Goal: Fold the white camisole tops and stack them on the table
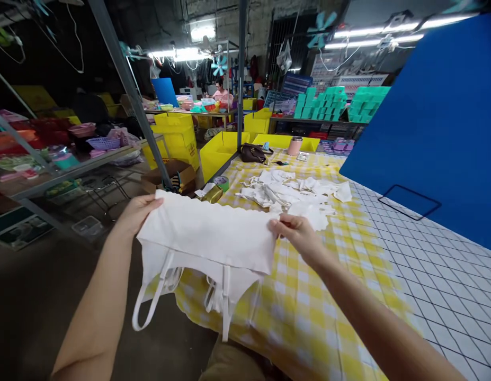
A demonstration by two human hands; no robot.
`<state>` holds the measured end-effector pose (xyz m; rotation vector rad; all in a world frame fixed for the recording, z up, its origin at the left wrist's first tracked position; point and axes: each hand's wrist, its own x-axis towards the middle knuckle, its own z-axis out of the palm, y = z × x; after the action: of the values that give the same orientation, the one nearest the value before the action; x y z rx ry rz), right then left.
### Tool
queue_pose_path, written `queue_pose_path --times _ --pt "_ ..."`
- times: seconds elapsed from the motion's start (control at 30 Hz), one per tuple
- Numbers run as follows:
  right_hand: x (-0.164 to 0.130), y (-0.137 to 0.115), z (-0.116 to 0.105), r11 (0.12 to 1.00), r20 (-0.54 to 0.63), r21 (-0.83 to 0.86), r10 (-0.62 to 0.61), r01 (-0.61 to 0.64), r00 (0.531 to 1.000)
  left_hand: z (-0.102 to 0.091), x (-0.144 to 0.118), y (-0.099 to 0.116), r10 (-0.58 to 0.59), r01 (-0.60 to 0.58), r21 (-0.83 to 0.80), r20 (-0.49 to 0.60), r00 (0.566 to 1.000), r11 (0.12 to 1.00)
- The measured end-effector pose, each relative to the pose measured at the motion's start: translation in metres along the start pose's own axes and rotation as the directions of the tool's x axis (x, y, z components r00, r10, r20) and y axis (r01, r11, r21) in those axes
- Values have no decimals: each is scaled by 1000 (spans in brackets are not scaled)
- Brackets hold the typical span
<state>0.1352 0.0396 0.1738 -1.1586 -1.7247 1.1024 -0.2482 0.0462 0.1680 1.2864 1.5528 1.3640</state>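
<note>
I hold a white cloth bag (pixel 207 238) stretched flat between both hands, above the near edge of a table with a yellow checked cloth (pixel 304 312). My left hand (pixel 136 212) grips its left upper corner. My right hand (pixel 296 233) pinches its right upper edge. The bag is folded over, and its white straps (pixel 155 296) hang down off the table's edge. Farther along the table lies a pile of more white cloth pieces (pixel 293 193).
A gold tin and a tape roll (pixel 217 189) sit near the table's left edge, a brown purse (pixel 252 153) and a pink cup (pixel 295 145) at its far end. A blue board (pixel 436 127) stands on the right. Yellow bins (pixel 217 151), shelves (pixel 62 169) and a seated person (pixel 220 91) lie beyond.
</note>
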Motion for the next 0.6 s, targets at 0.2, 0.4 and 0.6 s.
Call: queue_pose_path --times 0.2,0.4,0.6 --pt "52 103 58 936 -103 -233 246 -264 964 33 52 -88 -173 74 543 134 976 837" --pt "65 145 69 860 -210 -400 251 -317 945 43 70 -113 -146 53 677 81 986 734" --pt "70 149 69 789 -253 -499 262 -358 931 53 74 -121 -166 107 797 -8 986 594"
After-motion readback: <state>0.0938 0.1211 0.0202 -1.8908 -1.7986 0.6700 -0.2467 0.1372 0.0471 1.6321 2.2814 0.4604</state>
